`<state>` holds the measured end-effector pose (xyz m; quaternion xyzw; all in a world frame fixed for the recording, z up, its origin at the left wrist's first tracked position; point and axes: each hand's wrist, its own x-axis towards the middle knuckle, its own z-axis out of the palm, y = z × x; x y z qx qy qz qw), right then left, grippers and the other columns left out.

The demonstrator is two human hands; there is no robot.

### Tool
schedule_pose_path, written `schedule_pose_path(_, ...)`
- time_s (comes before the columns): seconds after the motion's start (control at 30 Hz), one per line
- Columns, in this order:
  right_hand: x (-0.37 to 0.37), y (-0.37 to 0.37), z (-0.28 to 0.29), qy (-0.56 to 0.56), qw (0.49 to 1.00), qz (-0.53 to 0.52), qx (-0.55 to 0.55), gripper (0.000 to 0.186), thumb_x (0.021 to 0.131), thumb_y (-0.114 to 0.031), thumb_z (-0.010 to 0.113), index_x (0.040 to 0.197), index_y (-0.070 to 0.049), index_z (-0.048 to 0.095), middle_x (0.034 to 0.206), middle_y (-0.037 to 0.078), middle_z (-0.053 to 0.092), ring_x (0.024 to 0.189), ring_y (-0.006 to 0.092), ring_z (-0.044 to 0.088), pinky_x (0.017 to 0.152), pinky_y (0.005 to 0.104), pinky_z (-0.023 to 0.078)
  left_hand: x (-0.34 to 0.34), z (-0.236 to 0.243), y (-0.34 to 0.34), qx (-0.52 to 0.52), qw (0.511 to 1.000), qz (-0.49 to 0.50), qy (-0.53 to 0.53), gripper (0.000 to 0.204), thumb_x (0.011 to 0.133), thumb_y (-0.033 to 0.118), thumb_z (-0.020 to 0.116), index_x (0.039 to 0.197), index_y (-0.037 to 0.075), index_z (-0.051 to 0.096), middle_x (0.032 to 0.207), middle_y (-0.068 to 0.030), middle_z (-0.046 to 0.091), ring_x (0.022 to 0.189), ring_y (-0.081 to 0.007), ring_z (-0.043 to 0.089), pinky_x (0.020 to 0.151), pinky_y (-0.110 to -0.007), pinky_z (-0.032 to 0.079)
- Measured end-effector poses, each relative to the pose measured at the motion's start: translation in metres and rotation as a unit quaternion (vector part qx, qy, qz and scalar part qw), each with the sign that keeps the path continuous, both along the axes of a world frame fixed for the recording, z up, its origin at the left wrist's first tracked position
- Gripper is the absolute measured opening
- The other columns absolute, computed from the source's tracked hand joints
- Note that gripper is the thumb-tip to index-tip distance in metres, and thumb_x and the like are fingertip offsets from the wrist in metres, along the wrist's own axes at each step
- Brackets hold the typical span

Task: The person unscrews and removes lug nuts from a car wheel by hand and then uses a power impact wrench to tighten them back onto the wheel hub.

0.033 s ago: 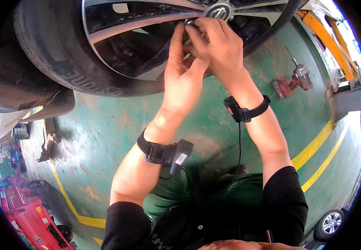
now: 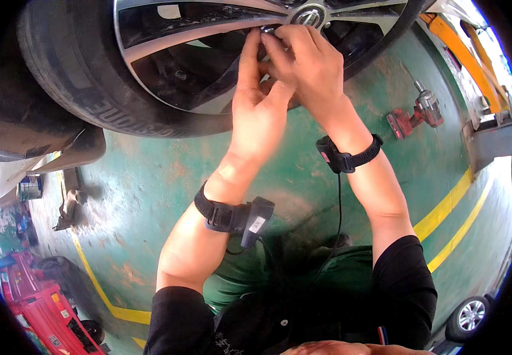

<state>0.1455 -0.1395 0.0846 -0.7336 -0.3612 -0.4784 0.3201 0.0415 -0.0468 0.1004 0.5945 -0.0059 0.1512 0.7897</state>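
Note:
A car wheel with a dark tire [image 2: 60, 77] and a black-and-silver alloy rim [image 2: 208, 36] fills the top of the view. Just left of its round center cap [image 2: 308, 18], a small shiny lug nut [image 2: 269, 28] shows between my fingertips. My right hand [image 2: 315, 65] is closed, its thumb and fingers pinched at the nut. From below, my left hand [image 2: 260, 112] reaches in with its fingertips pressed to the same spot beside the right fingers. My fingers hide most of the nut and the hole behind it.
A red and grey cordless impact wrench [image 2: 417, 113] lies on the green floor to the right. Beyond it stands a yellow lift arm [image 2: 466, 59]. A red machine [image 2: 46, 307] is at the lower left; another wheel [image 2: 469, 316] lies at the lower right.
The wheel and my hands sit very slightly further left in the picture. My grip at the lug nut looks the same.

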Motion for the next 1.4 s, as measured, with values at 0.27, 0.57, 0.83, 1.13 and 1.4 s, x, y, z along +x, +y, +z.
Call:
schedule_pose_path(0.27, 0.008, -0.001, -0.006, -0.039, 0.999, 0.006, 0.004, 0.021, 0.088, -0.018, 0.079, 0.100, -0.008, 0.065, 0.078, 0.007, 0.064, 0.065, 0.0270, 0.066, 0.053, 0.0363, 0.053, -0.003, 0.001, -0.003, 0.016, 1.000, 0.006, 0.014, 0.073, 0.097, 0.005, 0.058, 0.163, 0.013, 0.028, 0.100, -0.0030, 0.063, 0.075, -0.0087, 0.057, 0.060, -0.022, 0.043)
schedule_pose_path(0.57, -0.006, -0.003, 0.006, 0.084, 0.991, 0.074, 0.068, 0.026, 0.088, -0.019, 0.079, 0.105, -0.007, 0.065, 0.082, 0.008, 0.067, 0.064, 0.0234, 0.067, 0.055, 0.0336, 0.054, -0.002, 0.004, 0.005, 0.005, 1.000, -0.015, 0.024, 0.079, 0.093, 0.004, 0.064, 0.163, 0.011, 0.026, 0.112, -0.0066, 0.065, 0.081, -0.0111, 0.060, 0.062, -0.023, 0.045)
schedule_pose_path(0.83, 0.002, -0.021, 0.048, 0.097, 0.991, 0.013, 0.094, 0.031, 0.089, -0.011, 0.072, 0.120, -0.015, 0.069, 0.080, 0.008, 0.066, 0.062, 0.0267, 0.066, 0.055, 0.0359, 0.054, -0.001, 0.004, 0.001, 0.046, 0.998, 0.007, 0.039, 0.085, 0.094, 0.003, 0.063, 0.166, 0.016, 0.019, 0.114, -0.0082, 0.065, 0.076, -0.0134, 0.063, 0.058, -0.023, 0.046)
schedule_pose_path(1.13, 0.004, -0.028, 0.060, 0.041, 0.998, -0.036, 0.012, 0.034, 0.088, -0.004, 0.069, 0.121, -0.013, 0.069, 0.077, 0.011, 0.062, 0.061, 0.0314, 0.063, 0.053, 0.0419, 0.052, -0.005, 0.002, 0.004, 0.060, 0.997, -0.012, 0.036, 0.089, 0.093, 0.000, 0.060, 0.167, 0.018, 0.016, 0.117, -0.0096, 0.066, 0.080, -0.0142, 0.067, 0.061, -0.023, 0.048)
schedule_pose_path(1.4, 0.009, -0.032, 0.058, 0.038, 0.999, 0.010, 0.018, 0.038, 0.088, -0.005, 0.069, 0.125, -0.012, 0.067, 0.078, 0.012, 0.057, 0.058, 0.0325, 0.059, 0.052, 0.0414, 0.050, -0.001, -0.003, -0.004, 0.061, 0.996, -0.007, 0.060, 0.090, 0.092, -0.001, 0.059, 0.168, 0.022, 0.017, 0.120, -0.0113, 0.066, 0.084, -0.0168, 0.069, 0.063, -0.025, 0.050)
